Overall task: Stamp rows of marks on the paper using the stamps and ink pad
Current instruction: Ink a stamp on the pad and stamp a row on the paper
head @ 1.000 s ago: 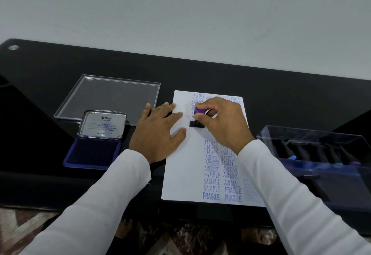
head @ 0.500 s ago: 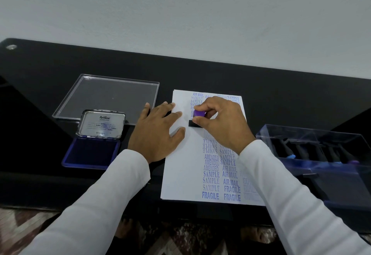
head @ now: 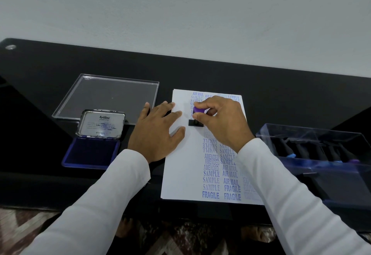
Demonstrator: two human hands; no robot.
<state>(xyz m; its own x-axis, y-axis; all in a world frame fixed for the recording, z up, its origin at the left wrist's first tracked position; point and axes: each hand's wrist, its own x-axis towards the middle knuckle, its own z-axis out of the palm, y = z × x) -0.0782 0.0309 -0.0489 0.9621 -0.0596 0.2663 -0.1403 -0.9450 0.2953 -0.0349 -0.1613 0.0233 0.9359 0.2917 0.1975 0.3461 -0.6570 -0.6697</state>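
Stamp [head: 197,117] seemingly shifted lower, pinched between right-hand fingers [head: 202,105]

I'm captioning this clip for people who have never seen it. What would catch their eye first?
First, the white paper in the middle of the black table, covered in blue stamped words like SAMPLE, AIR MAIL and FRAGILE. On its upper part the right hand pinches a purple-topped stamp down onto the sheet, while the left hand rests flat on the paper's left edge. Left of that lies the open blue ink pad.
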